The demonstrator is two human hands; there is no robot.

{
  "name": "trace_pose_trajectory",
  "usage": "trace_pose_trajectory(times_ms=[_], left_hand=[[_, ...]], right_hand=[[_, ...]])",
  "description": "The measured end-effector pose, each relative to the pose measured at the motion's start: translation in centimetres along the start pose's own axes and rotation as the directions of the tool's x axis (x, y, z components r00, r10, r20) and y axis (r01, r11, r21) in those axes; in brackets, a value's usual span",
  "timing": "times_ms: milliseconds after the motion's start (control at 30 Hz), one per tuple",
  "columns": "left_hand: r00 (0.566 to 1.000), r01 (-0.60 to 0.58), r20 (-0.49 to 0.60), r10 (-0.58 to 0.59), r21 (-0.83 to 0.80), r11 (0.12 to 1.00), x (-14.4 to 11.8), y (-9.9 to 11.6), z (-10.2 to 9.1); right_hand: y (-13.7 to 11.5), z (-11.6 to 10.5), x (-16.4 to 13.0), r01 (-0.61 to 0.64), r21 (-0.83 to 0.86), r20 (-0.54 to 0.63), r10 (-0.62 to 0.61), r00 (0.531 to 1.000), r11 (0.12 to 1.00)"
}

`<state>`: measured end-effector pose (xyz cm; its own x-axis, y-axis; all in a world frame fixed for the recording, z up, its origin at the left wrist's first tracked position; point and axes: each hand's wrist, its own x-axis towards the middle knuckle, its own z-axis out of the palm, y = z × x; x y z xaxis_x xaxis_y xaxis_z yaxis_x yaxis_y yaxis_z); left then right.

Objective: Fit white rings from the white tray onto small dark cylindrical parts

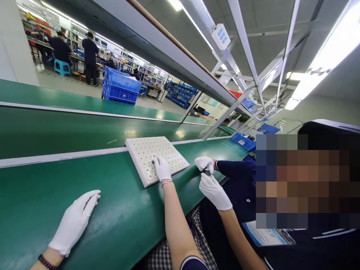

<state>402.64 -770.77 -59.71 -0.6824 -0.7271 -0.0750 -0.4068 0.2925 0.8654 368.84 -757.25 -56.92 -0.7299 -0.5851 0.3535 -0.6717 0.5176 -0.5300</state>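
My left hand (75, 222), in a white glove, rests on the green work surface (118, 221) with its fingers stretched out and nothing in them. My right hand (162, 168), also gloved, reaches over a thick white foam tray (135, 162) covered in rows of round holes with pale ring-shaped rims. Its fingertips are pinched on a small dark part (153, 162) at the tray's near-left area. Most of that part is hidden by the fingers, so its kind cannot be made out.
Close on the right, a co-worker's gloved hands (212, 189) hold a small dark block (207, 172). A white strip (70, 155) runs behind the tray. Blue crates (120, 86) stand beyond the bench, and a blue bin (243, 141) sits farther right. Metal struts (227, 112) rise behind.
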Motion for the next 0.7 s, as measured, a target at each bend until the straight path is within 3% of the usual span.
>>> trace_pose_trajectory(times_ms=[100,300,533,700], left_hand=[[1.000,0.003,-0.001,-0.003,0.053,0.999,0.0,0.3,-0.2],[1.000,-0.026,0.008,0.025,0.102,0.994,0.0,0.1,-0.2],[1.000,-0.027,0.018,0.025,0.136,0.990,0.0,0.2,-0.3],[0.999,-0.027,0.033,0.023,0.151,0.988,0.1,0.1,-0.5]], right_hand=[[-0.2,0.3,0.0,-0.030,-0.051,0.021,0.031,0.999,0.998],[-0.8,0.6,-0.5,0.030,-0.315,0.097,0.001,0.995,0.949],[-1.6,0.5,-1.0,0.013,-0.340,0.115,0.028,0.993,0.940],[-1.9,-0.2,-2.6,0.063,-0.311,0.125,-0.024,0.992,0.948]])
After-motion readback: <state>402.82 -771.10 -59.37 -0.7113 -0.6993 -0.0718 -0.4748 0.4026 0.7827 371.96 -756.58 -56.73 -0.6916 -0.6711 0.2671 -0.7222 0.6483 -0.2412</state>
